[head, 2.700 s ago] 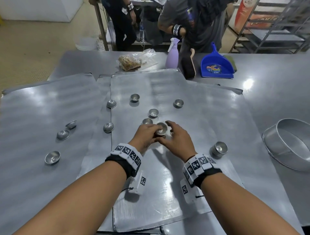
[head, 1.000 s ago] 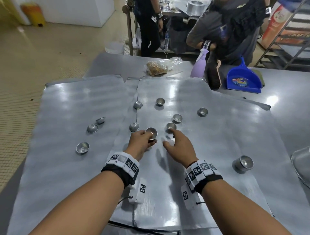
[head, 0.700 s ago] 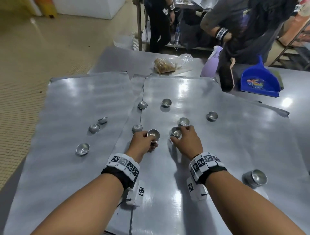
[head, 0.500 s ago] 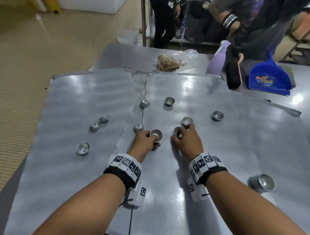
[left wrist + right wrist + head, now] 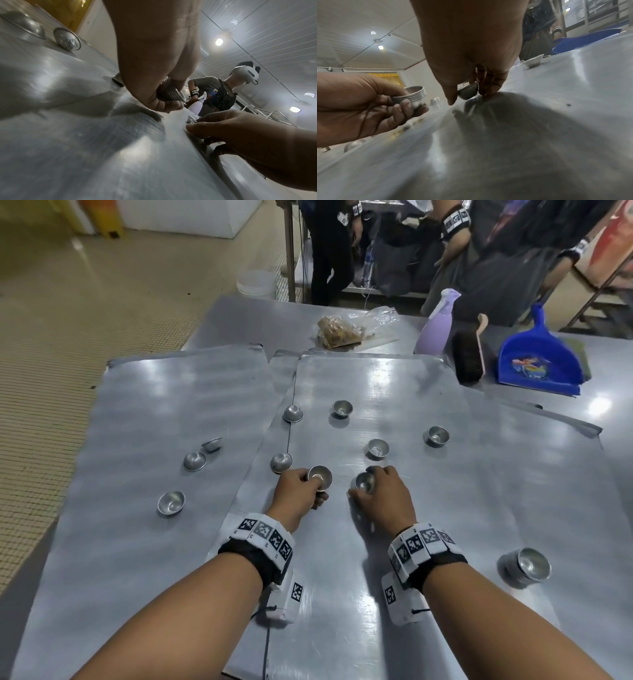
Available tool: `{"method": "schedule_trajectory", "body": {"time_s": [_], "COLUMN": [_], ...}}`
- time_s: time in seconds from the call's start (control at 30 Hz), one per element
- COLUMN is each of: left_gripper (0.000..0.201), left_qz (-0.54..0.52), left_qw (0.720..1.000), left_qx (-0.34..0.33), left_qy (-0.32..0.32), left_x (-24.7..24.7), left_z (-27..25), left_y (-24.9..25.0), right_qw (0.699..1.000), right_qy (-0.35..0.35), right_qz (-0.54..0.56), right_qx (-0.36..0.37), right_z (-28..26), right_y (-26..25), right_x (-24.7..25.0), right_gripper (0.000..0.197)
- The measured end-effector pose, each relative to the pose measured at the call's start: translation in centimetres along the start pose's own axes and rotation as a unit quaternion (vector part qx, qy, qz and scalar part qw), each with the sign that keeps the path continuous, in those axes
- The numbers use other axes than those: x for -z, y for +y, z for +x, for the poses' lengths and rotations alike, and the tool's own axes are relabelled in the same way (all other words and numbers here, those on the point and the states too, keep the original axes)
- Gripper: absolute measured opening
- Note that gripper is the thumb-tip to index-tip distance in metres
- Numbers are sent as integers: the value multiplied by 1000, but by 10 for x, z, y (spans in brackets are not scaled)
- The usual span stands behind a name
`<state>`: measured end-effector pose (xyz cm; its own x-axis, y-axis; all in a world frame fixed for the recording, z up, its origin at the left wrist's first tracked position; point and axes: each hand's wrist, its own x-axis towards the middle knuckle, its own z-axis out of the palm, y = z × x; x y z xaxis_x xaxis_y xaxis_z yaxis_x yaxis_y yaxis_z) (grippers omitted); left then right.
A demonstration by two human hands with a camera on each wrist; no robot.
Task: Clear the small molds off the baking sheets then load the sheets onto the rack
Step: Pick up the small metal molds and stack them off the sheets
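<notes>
Molds partly gathered: a nested stack of molds [image 5: 412, 99] is gripped in the curled fingers of the left hand [image 5: 297, 497], while a single mold [image 5: 365, 481] is pinched, tilted, at the sheet surface by the right hand [image 5: 383, 501]. Loose molds remain: three beyond the right hand, two just beyond the left hand at the sheet seam, three well to its left, and a second stack [image 5: 524, 566] to the right of the right wrist. Baking sheets [image 5: 376, 594] lie overlapped on the tabletop, none yet racked. Bare sheet is available near both wrists.
</notes>
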<state>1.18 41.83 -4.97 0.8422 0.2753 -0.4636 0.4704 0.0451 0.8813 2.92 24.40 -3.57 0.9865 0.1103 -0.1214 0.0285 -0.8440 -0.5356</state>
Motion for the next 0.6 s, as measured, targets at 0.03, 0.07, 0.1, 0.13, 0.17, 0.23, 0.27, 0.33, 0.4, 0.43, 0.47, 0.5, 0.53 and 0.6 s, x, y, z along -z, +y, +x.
{"method": "schedule_trajectory", "body": {"time_s": [0.03,0.07,0.1,0.13,0.17,0.23,0.27,0.33,0.4,0.43,0.47,0.5,0.53,0.6], "left_gripper": [16,16,17,17,16,16,17,17,16,20,24,29,33,36], "left_qz": [1,0,-3,-8,-16,-43,-62,-111,-159,-178,-195,-212,-222,-230], "left_qw": [1000,1000,1000,1000,1000,999,997,993,985,982,979,975,973,972], "left_qx": [1,1,2,3,4,5,7,23,42,47,48,45,43,40], "left_qy": [3,7,12,18,24,32,34,38,44,46,46,43,40,29], "left_x": [2,4,7,11,15,23,28,39,51,58,65,72,78,91], "left_z": [-3,-5,-7,-11,-14,-21,-25,-34,-42,-45,-48,-51,-53,-59], "left_y": [0,-1,-2,-3,-3,-4,-4,-3,-2,-2,-4,-6,-8,-14], "right_qw": [1000,1000,999,998,997,994,992,988,985,984,984,984,983,982], "right_qy": [6,11,13,11,7,6,7,1,-15,-24,-29,-32,-34,-42], "right_qz": [10,23,39,55,71,99,114,137,140,136,132,128,124,122], "right_qx": [1,5,11,17,24,42,52,77,100,109,117,123,127,135], "right_z": [-3,-7,-10,-13,-17,-26,-31,-40,-48,-51,-54,-57,-59,-66], "right_y": [-1,-2,-4,-7,-12,-24,-32,-50,-69,-78,-86,-94,-101,-113], "right_x": [0,-1,-3,-5,-7,-11,-14,-19,-26,-31,-35,-40,-45,-52], "right_gripper": [35,35,36,38,40,42,42,44,48,50,51,53,54,55]}}
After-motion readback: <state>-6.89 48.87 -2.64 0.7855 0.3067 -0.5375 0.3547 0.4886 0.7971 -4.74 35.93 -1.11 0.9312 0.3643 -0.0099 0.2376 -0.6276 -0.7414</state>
